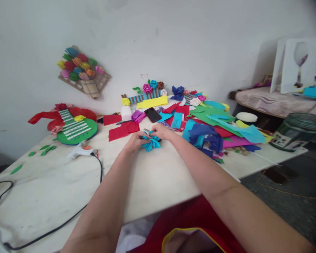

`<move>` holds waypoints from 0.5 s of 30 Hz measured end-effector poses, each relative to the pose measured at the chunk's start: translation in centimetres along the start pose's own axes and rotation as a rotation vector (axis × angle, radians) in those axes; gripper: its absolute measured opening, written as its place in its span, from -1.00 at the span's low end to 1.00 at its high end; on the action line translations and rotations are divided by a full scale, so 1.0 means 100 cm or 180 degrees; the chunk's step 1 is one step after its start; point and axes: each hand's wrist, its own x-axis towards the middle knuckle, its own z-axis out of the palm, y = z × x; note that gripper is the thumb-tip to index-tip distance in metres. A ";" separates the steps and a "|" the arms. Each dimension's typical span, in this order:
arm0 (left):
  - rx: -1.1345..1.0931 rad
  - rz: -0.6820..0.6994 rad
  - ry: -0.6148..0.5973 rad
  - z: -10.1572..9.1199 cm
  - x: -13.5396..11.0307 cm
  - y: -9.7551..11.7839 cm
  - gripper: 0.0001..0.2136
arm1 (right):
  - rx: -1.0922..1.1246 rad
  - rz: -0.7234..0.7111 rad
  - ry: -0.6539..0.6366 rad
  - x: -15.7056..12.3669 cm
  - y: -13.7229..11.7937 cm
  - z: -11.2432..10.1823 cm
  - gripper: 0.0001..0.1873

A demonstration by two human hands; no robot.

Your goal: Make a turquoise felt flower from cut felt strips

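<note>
Both my hands meet over a light blue paper flower (151, 143) lying on the white table (152, 175). My left hand (135, 141) pinches the flower's left side with closed fingers. My right hand (161, 131) grips its upper right edge, fingers curled. The folded blue petals fan out below my fingertips. Just behind the hands lie red paper pieces (121, 131) and a black phone (152, 114).
A heap of coloured paper sheets (213, 126) covers the table's right half. A white glue gun (80, 151) with a black cord (100, 168) lies to the left, near a green round craft piece (76, 130). Finished paper flowers (152, 88) line the wall. A paper-flower bouquet (80, 70) hangs on the wall.
</note>
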 end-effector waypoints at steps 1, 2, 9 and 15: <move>-0.0001 0.0012 -0.0013 0.000 0.000 0.000 -0.79 | 0.0123 0.0081 -0.0047 -0.001 -0.001 -0.001 -0.75; -0.0007 0.0029 -0.0029 0.000 0.000 0.000 -0.79 | 0.0294 0.0177 -0.0099 -0.002 -0.002 -0.001 -0.76; -0.0134 -0.0103 -0.0393 -0.001 -0.001 -0.002 -0.71 | 0.1278 0.0693 -0.0148 -0.010 -0.008 -0.006 -0.69; -0.0502 -0.0285 -0.0286 0.000 0.000 -0.007 -0.73 | 0.1551 0.0873 -0.0013 -0.010 -0.009 -0.005 -0.75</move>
